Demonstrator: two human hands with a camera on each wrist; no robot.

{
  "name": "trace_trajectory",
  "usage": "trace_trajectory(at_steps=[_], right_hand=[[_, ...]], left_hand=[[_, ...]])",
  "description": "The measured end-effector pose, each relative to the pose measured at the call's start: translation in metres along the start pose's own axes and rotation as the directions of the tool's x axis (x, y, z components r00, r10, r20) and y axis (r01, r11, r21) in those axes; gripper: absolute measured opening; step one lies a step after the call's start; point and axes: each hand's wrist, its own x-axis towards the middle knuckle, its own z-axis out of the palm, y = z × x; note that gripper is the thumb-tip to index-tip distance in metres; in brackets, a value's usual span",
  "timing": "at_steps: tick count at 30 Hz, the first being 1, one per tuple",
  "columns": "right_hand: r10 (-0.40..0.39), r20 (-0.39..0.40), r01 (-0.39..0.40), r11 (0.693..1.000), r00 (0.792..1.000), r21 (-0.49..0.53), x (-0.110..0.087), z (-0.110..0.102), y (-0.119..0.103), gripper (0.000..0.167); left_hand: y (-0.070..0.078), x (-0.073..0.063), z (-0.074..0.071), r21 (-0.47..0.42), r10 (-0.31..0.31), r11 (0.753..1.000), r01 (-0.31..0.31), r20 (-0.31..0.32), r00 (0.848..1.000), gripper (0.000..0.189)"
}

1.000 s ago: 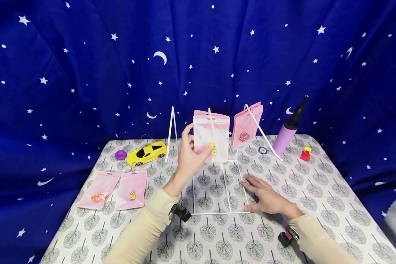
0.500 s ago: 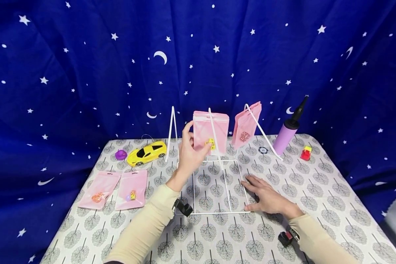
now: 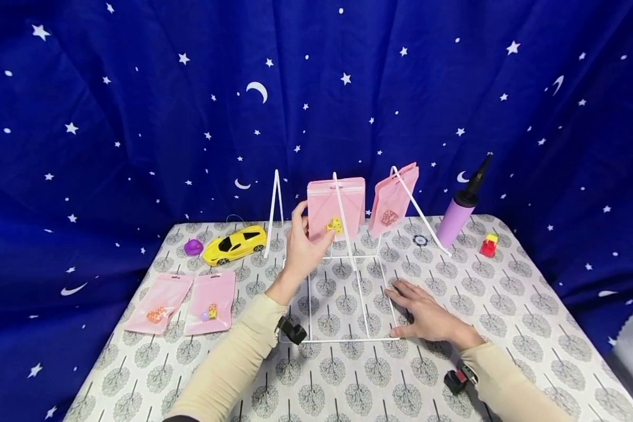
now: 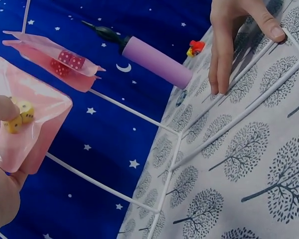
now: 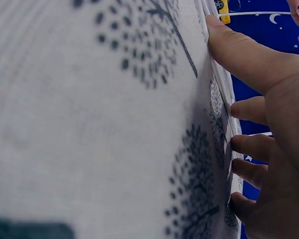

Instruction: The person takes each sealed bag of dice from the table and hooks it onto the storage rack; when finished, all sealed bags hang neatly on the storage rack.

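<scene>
My left hand (image 3: 306, 252) pinches the lower left side of a pink zip bag (image 3: 343, 202) between thumb and fingers. Yellow dice (image 4: 25, 113) show through its front, by the thumb. The bag hangs on the middle prong of a white wire display rack (image 3: 348, 340), with another pink layer close behind it. On the right prong hang pink bags (image 3: 395, 190) with red dice inside. My right hand (image 3: 424, 310) rests at the right side of the rack's base, fingers spread, thumb at the front corner. The left prong (image 3: 272, 214) carries nothing.
Two pink bags with dice, one left (image 3: 159, 303) and one beside it (image 3: 211, 303), lie on the table's left. Behind them are a purple toy (image 3: 193, 247) and a yellow toy car (image 3: 235, 245). At right stand a purple hand pump (image 3: 457, 217) and a small red-yellow toy (image 3: 488, 245).
The pinched bag has gone from tilted and shiny with glare to hanging flatter, farther back on the middle prong. My left hand has followed slightly; the right hand has stayed put.
</scene>
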Motion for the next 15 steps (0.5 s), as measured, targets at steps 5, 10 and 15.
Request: trace_trajectory(at_steps=[5,10,15], right_hand=[[0.003,0.002,-0.003,1.000,1.000,0.004,0.001,0.000,0.000,0.097],[-0.004,-0.001,0.004,1.000,1.000,0.002,0.001,0.001,0.000,0.097],[-0.009,-0.009,0.009,1.000,1.000,0.000,0.001,0.000,0.000,0.097]], left_hand=[[-0.011,-0.004,-0.002,0.029,-0.002,1.000,0.001,0.028,1.000,0.072],[-0.022,-0.014,-0.011,0.019,-0.058,0.998,0.057,0.076,0.995,0.065],[-0.028,-0.027,-0.027,0.057,-0.066,0.997,0.060,0.113,0.991,0.064]])
